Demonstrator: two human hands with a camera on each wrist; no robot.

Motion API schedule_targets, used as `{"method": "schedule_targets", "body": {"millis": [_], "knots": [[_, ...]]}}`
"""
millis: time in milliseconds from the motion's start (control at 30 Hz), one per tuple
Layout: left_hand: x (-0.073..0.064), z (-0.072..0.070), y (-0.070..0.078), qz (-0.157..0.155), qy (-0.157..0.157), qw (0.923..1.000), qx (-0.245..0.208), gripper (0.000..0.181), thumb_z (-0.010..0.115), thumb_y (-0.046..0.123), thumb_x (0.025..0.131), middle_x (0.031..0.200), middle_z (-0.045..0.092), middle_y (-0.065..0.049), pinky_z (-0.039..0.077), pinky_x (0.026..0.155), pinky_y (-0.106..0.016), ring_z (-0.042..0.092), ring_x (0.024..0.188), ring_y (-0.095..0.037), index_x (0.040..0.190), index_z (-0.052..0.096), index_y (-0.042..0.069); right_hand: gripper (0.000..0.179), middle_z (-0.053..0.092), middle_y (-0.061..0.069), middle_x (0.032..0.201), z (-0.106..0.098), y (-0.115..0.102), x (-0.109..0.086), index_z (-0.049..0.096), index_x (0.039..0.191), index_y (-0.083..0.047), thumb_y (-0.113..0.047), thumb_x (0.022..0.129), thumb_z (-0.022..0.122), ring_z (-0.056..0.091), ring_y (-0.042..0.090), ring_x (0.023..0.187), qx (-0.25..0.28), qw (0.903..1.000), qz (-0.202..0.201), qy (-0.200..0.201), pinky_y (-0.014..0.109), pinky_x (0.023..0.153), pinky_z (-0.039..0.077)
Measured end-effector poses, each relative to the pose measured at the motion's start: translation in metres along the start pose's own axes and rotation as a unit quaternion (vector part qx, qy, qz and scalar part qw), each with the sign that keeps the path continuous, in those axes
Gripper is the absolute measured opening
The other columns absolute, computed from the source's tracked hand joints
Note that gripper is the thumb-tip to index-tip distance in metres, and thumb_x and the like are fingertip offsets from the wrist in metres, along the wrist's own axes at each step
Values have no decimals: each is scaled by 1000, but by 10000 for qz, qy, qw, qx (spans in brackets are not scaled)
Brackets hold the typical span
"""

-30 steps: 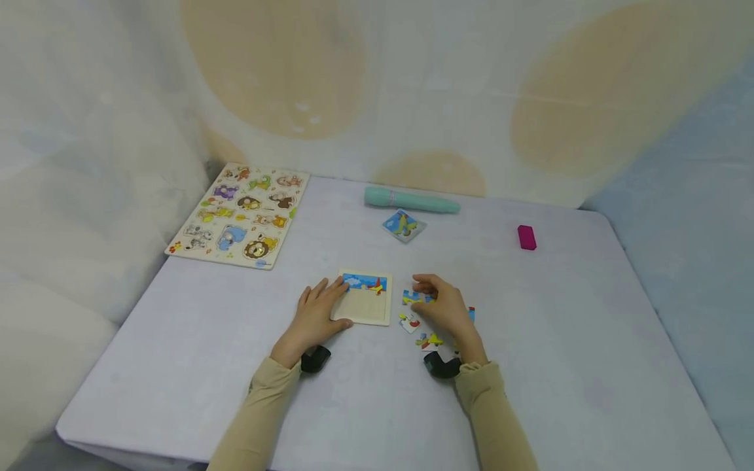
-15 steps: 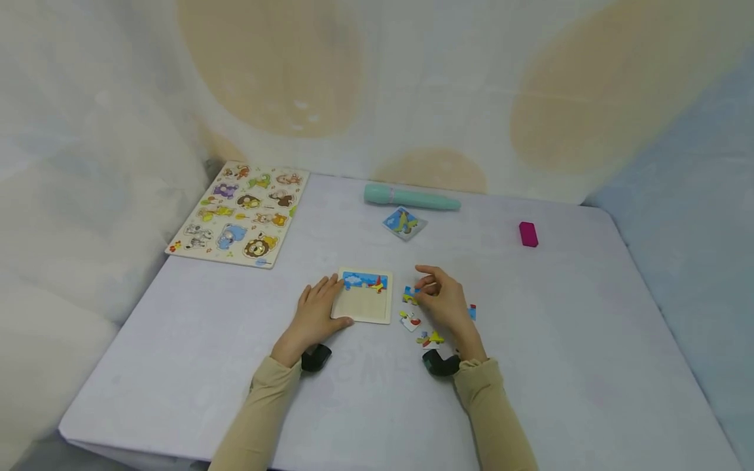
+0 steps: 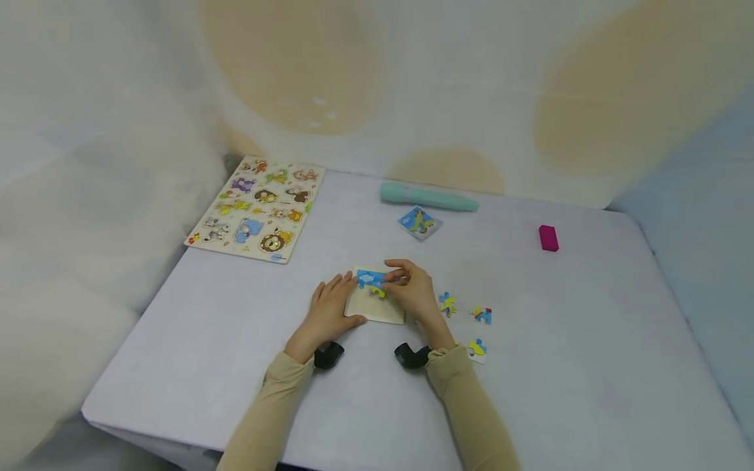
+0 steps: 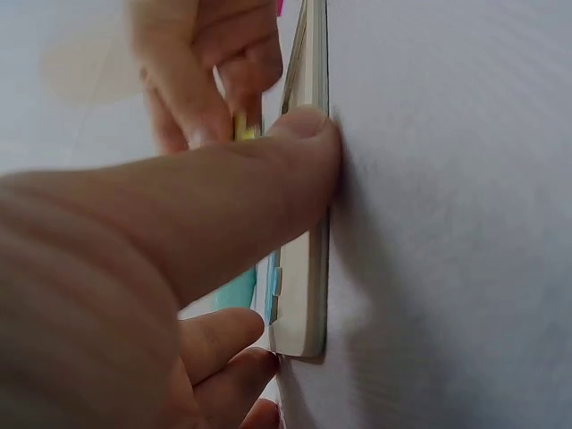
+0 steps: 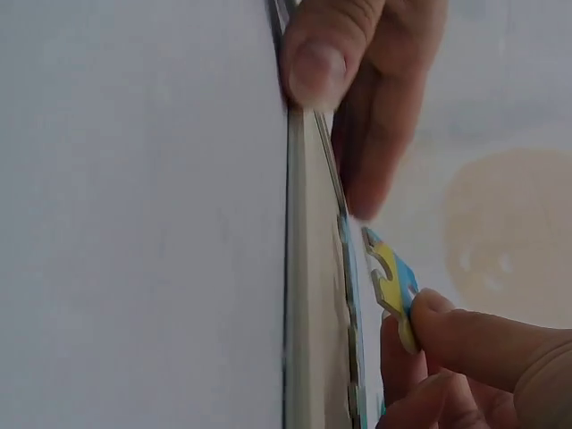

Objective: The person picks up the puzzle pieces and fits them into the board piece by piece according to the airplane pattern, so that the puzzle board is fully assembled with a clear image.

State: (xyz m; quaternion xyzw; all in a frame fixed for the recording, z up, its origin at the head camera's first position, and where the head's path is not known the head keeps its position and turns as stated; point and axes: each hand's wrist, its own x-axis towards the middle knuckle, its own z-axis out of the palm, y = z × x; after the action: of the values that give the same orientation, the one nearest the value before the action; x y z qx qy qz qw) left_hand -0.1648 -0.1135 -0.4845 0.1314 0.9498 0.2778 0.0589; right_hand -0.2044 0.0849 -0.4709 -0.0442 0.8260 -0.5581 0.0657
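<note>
A small wooden puzzle tray (image 3: 383, 314) lies in front of me, with blue sky pieces (image 3: 369, 277) along its far side. My left hand (image 3: 328, 314) rests at the tray's left side, fingers extended and thumb touching its near edge. Over the tray, my right hand (image 3: 417, 297) pinches a blue and yellow puzzle piece (image 5: 393, 279) between thumb and fingers. The right wrist view shows that piece tilted and just above the laid pieces. Right of the tray lie loose puzzle pieces, among them a blue-yellow piece (image 3: 447, 305) and a red-blue-yellow piece (image 3: 482, 314).
Another loose piece (image 3: 477, 349) lies beside the right forearm. An animal puzzle board (image 3: 256, 212) is at the back left. Toward the back are a teal tapered stick (image 3: 430, 197) and a square airplane picture (image 3: 420, 223). A magenta block (image 3: 548, 238) lies at the right.
My right hand has picked up a puzzle piece from the loose group and carried it left over the tray. My left hand stays at the tray; the head view has shifted slightly.
</note>
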Motion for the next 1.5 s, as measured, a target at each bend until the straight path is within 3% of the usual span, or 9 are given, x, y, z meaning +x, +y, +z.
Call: {"method": "schedule_targets", "body": {"millis": [300,600,1033,1300,1500], "knots": [[1,6,5,57,-123,9998,-131,83,76,35,82,158,30,-14,12,118,-58,22,148,-34,148,36,2,42,73,10,92,21,-7,4,65,122,-10,-1,81,73,70,19,77,-564,9979,-303,-82,27,68,57],[1,-1,2,53,105,9998,-185,90,78,31,80,155,35,-16,14,117,-60,26,146,-36,151,30,4,38,73,9,88,34,-10,9,66,120,-8,-2,83,71,69,17,78,-972,9931,-649,-57,26,70,56],[-2,2,0,81,29,9999,-130,81,77,32,81,157,31,-16,13,117,-61,24,147,-36,147,39,7,42,73,13,93,42,-7,6,64,121,-5,0,80,74,70,22,81,-861,9928,-807,222,29,72,58],[-2,4,-3,137,108,9998,-97,78,76,32,81,157,33,-16,14,117,-61,25,146,-36,146,41,6,59,68,14,104,39,-6,1,58,129,-5,3,74,78,66,22,92,-962,9898,-986,-361,32,82,56],[-1,1,-1,135,83,9998,-77,77,76,33,81,157,32,-16,14,117,-61,25,146,-36,145,43,5,56,69,13,101,39,-8,1,60,127,-4,3,74,78,67,23,90,-964,9906,-952,-203,33,81,57]]}}
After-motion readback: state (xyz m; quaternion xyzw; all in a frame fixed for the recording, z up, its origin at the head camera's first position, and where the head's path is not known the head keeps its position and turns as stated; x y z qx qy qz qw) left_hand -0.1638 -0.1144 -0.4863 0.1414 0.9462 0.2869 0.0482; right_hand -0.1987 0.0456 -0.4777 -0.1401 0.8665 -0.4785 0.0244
